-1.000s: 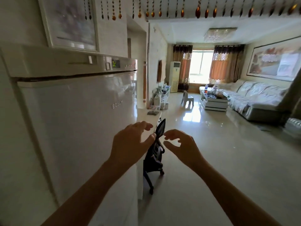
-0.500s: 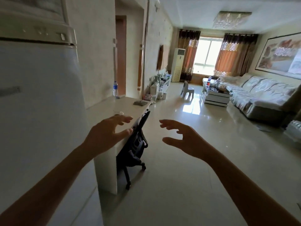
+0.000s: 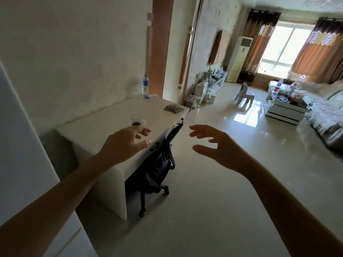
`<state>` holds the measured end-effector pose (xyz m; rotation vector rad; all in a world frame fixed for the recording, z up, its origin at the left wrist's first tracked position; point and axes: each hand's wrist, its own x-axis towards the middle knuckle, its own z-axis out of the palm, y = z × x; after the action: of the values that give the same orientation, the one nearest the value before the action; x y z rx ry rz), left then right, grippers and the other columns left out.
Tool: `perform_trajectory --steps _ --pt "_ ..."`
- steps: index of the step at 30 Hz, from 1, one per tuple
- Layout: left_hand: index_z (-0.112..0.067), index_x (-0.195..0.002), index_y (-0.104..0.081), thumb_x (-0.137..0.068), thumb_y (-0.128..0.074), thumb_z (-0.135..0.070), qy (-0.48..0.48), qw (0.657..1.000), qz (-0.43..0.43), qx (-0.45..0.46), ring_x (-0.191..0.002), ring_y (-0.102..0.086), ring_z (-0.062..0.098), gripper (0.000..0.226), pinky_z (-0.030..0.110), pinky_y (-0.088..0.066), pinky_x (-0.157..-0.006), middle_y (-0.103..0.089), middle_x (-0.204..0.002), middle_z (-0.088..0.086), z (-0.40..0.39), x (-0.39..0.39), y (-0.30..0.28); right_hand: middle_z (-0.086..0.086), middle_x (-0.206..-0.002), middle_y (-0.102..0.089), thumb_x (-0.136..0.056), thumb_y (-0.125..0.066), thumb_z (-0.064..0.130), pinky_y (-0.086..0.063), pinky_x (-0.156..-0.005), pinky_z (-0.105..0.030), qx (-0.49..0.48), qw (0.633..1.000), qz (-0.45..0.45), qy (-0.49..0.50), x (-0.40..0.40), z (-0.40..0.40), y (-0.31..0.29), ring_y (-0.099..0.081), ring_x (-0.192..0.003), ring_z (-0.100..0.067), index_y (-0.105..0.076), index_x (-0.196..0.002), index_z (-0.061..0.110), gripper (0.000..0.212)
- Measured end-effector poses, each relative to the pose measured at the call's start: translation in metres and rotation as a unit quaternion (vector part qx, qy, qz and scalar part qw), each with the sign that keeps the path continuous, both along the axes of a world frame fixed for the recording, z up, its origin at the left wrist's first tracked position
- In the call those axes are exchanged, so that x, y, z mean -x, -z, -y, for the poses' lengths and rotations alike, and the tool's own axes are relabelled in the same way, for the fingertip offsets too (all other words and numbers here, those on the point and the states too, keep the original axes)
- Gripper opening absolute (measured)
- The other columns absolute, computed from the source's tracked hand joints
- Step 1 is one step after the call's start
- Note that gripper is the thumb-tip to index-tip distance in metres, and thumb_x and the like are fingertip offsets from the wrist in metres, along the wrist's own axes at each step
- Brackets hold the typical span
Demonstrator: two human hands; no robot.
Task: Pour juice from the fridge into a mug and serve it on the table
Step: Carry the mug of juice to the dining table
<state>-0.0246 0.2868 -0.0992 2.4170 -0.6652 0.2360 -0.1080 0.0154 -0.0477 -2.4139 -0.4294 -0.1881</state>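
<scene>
Both hands are held out in front of the body and nothing is carried in them. The left hand (image 3: pixel 126 143) is spread, with the fingers loose, above the near edge of the worktop (image 3: pixel 104 127). The right hand (image 3: pixel 217 145) is spread too, half curled, over the floor (image 3: pixel 213 210) beside the chair (image 3: pixel 157 164).

The mug (image 3: pixel 137 120), a small clear one, is standing on the worktop just beyond the left hand; something dark is seen at its bottom, but what it is cannot be told. A bottle (image 3: pixel 145 86) is placed at the far end against the wall, and a grey cloth (image 3: pixel 173 108) lies near the far corner. The fridge (image 3: pixel 20 145) is seen only as a white side at the left edge, and its door is not shown. No juice is visible anywhere.

The task is judged to be at its beginning: nothing is poured yet, and the step in hand seems to be the taking of the mug. For a good grip, the mug should be closed on around its wall by the left hand, low and firm, and kept upright. The chair is pushed under the worktop edge, so the body should be kept clear of it. The right hand is best kept free for the fridge door.
</scene>
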Motion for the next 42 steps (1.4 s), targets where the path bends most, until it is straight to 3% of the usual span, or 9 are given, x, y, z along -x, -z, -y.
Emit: perform_trajectory --steps 5,11,15,20,23,29,36,40,42 --pt "-0.037 -0.117 -0.057 -0.079 -0.052 -0.054 -0.046 0.998 -0.038 0.006 -0.098 -0.06 -0.003 0.042 0.021 -0.046 -0.077 -0.062 -0.112 -0.023 0.038 -0.066 0.02 0.019 -0.116 -0.06 -0.086 -0.063 0.029 -0.039 -0.092 -0.021 -0.006 0.998 -0.025 -0.049 -0.098 0.04 0.015 -0.052 -0.112 0.002 -0.044 -0.124 0.044 0.046" --pt "-0.032 -0.12 -0.057 -0.089 -0.06 -0.041 -0.136 0.989 -0.061 0.0 -0.102 -0.06 0.001 0.033 0.024 -0.046 -0.081 -0.062 -0.115 -0.018 0.059 -0.149 0.048 0.012 -0.112 -0.061 -0.088 -0.062 0.024 -0.041 -0.081 -0.004 0.001 0.99 -0.048 -0.134 -0.238 0.072 0.049 -0.055 -0.106 0.002 -0.048 -0.125 0.036 0.042" --pt "-0.032 -0.121 -0.056 -0.089 -0.06 -0.041 -0.222 0.971 -0.092 -0.008 -0.103 -0.059 0.003 0.034 0.03 -0.05 -0.086 -0.062 -0.115 -0.017 0.072 -0.197 0.061 0.01 -0.111 -0.061 -0.088 -0.06 0.024 -0.045 -0.088 -0.02 0.002 0.975 -0.099 -0.199 -0.338 0.079 0.068 -0.056 -0.107 -0.006 -0.049 -0.125 0.032 0.04" --pt "-0.029 -0.122 -0.057 -0.089 -0.058 -0.043 -0.295 0.948 -0.116 -0.028 -0.103 -0.059 0.005 0.035 0.028 -0.051 -0.082 -0.061 -0.114 -0.017 0.076 -0.246 0.092 0.007 -0.106 -0.065 -0.087 -0.063 0.023 -0.043 -0.081 -0.016 0.005 0.956 -0.138 -0.259 -0.451 0.065 0.098 -0.06 -0.1 -0.008 -0.053 -0.121 0.028 0.036" --pt "-0.033 -0.117 -0.057 -0.089 -0.057 -0.045 -0.338 0.929 -0.149 -0.015 -0.101 -0.058 0.003 0.031 0.028 -0.051 -0.083 -0.058 -0.109 -0.021 0.072 -0.279 0.116 0.002 -0.101 -0.066 -0.085 -0.066 0.019 -0.052 -0.083 -0.032 0.015 0.942 -0.175 -0.287 -0.519 0.044 0.128 -0.064 -0.092 -0.016 -0.056 -0.115 0.026 0.033" --pt "-0.035 -0.116 -0.058 -0.089 -0.058 -0.043 -0.376 0.904 -0.204 0.012 -0.103 -0.059 0.005 0.028 0.034 -0.051 -0.087 -0.062 -0.114 -0.02 0.062 -0.369 0.154 0.004 -0.091 -0.066 -0.083 -0.067 0.015 -0.047 -0.071 -0.033 0.011 0.935 -0.25 -0.252 -0.64 -0.004 0.193 -0.06 -0.075 -0.018 -0.06 -0.104 0.024 0.024" --pt "-0.034 -0.116 -0.059 -0.089 -0.057 -0.042 -0.415 0.876 -0.246 0.01 -0.102 -0.06 0.005 0.029 0.027 -0.042 -0.079 -0.064 -0.116 -0.02 0.064 -0.443 0.178 -0.007 -0.108 -0.065 -0.083 -0.067 0.018 -0.046 -0.08 -0.033 0.044 0.918 -0.318 -0.234 -0.723 -0.028 0.259 -0.059 -0.089 -0.019 -0.058 -0.118 0.01 0.038" --pt "-0.035 -0.115 -0.059 -0.089 -0.057 -0.042 -0.438 0.856 -0.274 0.021 -0.103 -0.059 0.004 0.027 0.026 -0.04 -0.078 -0.063 -0.116 -0.022 0.066 -0.462 0.195 -0.012 -0.127 -0.057 -0.084 -0.067 0.024 -0.041 -0.092 -0.035 0.047 0.916 -0.348 -0.195 -0.753 -0.042 0.299 -0.054 -0.114 -0.027 -0.056 -0.124 0.006 0.045" --pt "-0.035 -0.116 -0.058 -0.089 -0.056 -0.042 -0.45 0.845 -0.286 0.03 -0.103 -0.059 0.004 0.027 0.026 -0.039 -0.077 -0.062 -0.117 -0.022 0.067 -0.465 0.203 -0.018 -0.121 -0.06 -0.087 -0.063 0.027 -0.046 -0.081 -0.034 0.038 0.899 -0.39 -0.197 -0.761 -0.048 0.312 -0.059 -0.105 -0.028 -0.055 -0.124 0.004 0.045"
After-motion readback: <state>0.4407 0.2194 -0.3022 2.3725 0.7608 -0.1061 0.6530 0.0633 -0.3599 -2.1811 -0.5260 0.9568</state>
